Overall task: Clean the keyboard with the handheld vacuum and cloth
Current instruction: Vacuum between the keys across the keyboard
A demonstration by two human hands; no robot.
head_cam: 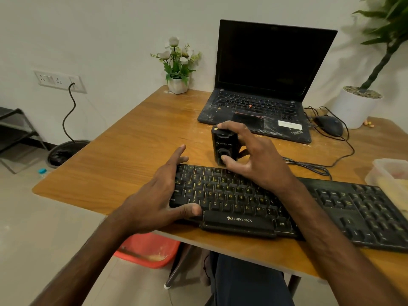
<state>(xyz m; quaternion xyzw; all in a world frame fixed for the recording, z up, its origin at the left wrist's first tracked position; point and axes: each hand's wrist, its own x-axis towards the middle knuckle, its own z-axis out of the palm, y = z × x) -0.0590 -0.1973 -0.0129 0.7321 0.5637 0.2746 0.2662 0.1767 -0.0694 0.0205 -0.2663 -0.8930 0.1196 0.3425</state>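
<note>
A black Zebronics keyboard [238,202] lies along the near edge of the wooden table [132,146]. My left hand [159,195] holds its left end, fingers spread along the far edge and the thumb pressing the front near the space bar. A small black handheld vacuum [224,146] stands upright just behind the keyboard's top row. My right hand [254,155] grips it, fingers curled over its top and far side, the thumb on the round button on its front. No cloth is in view.
A dusty open laptop [260,102] sits behind the vacuum, with a mouse [330,125] and cables to its right. A small flower pot [177,85] stands at the table's back edge, a large white planter [355,107] at the far right, a plastic container [388,173] beside the keyboard.
</note>
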